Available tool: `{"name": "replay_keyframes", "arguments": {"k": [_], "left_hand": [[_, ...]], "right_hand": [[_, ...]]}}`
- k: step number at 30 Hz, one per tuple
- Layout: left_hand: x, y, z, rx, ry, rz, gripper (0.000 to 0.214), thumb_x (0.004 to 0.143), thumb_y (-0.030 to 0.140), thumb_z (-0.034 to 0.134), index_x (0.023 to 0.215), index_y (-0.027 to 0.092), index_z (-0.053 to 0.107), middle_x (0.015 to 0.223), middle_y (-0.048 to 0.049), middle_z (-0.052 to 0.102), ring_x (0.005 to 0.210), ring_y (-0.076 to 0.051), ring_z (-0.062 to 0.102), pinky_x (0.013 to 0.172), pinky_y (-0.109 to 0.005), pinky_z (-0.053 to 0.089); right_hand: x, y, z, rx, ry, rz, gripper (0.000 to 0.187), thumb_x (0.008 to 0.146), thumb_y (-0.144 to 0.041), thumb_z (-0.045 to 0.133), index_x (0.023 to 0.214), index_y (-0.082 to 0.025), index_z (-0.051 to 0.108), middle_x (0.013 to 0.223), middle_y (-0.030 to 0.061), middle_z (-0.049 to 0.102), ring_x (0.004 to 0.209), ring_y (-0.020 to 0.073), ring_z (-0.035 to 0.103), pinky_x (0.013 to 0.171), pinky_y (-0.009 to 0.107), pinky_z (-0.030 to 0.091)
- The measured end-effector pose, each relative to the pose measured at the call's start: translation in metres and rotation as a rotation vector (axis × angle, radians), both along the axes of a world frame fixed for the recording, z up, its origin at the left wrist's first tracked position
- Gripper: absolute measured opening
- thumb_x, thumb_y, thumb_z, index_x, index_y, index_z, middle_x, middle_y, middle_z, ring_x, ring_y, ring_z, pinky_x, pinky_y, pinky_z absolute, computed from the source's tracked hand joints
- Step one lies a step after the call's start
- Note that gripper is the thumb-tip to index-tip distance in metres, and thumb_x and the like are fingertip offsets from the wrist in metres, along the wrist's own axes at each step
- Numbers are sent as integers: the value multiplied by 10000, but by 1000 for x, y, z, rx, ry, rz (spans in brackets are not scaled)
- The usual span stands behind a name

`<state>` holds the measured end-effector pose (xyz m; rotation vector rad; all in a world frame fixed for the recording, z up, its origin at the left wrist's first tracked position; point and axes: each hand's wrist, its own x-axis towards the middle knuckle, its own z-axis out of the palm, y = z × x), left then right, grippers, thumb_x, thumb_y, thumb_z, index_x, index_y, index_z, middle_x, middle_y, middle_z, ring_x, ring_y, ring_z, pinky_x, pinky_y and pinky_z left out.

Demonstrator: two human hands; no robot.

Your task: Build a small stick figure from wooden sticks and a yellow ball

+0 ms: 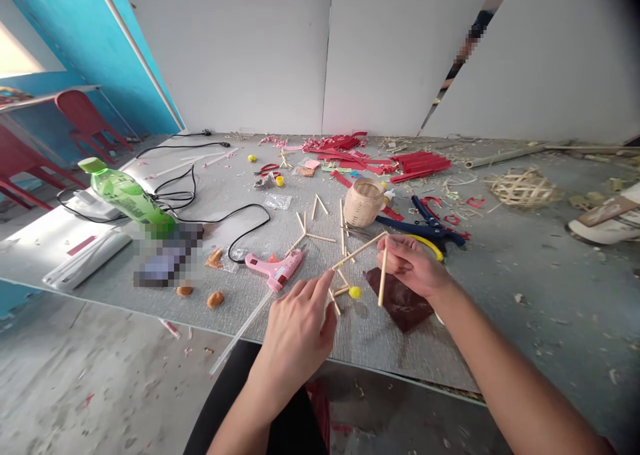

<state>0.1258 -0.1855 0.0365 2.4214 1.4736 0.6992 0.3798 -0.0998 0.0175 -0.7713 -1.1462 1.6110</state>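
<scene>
My right hand [413,265] is closed in a pinch on two thin bamboo sticks [383,278] joined at the top: one hangs down, the other slants left and down. My left hand [297,328] is beside it, its index finger stretched out and touching the low end of the slanted stick [357,249]. Under the sticks lie short stick pieces, a small yellow bead [355,292] and a dark red sheet [400,301]. A pink glue gun [275,268] lies just left of my left hand.
On the grey table [525,268]: a joined stick frame [313,231], small woven bamboo cup [363,201], blue-and-yellow pliers [425,228], red strips [400,161], woven bamboo ball [523,188], green bottle [125,195], black cable [200,208]. Red chairs [85,121] stand at far left.
</scene>
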Motion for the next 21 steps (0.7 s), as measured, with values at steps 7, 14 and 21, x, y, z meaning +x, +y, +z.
{"name": "replay_keyframes", "arguments": {"k": [7, 14, 21], "left_hand": [[-30, 3, -5, -322, -935, 11, 287, 1070, 352, 476, 1145, 173, 688, 915, -56, 762, 678, -125, 643, 550, -216, 455], [-28, -18, 13, -441, -882, -363, 182, 948, 319, 736, 1100, 241, 799, 1004, -45, 789, 890, -165, 682, 773, -264, 495], [-28, -36, 11, -435, -1031, -515, 68, 913, 216, 763, 930, 197, 826, 829, -42, 781, 754, -151, 650, 753, -271, 487]], "right_hand": [[6, -15, 24, 133, -352, 126, 429, 760, -586, 847, 720, -176, 730, 572, -28, 549, 488, 72, 336, 448, 240, 233], [-23, -67, 109, 311, -916, 392, 277, 921, -449, 734, 929, -184, 816, 552, -44, 534, 495, 84, 405, 463, 226, 307], [-68, -118, 129, 588, -1176, 213, 141, 962, -263, 693, 997, -204, 816, 723, -5, 731, 588, 102, 580, 558, 225, 399]]}}
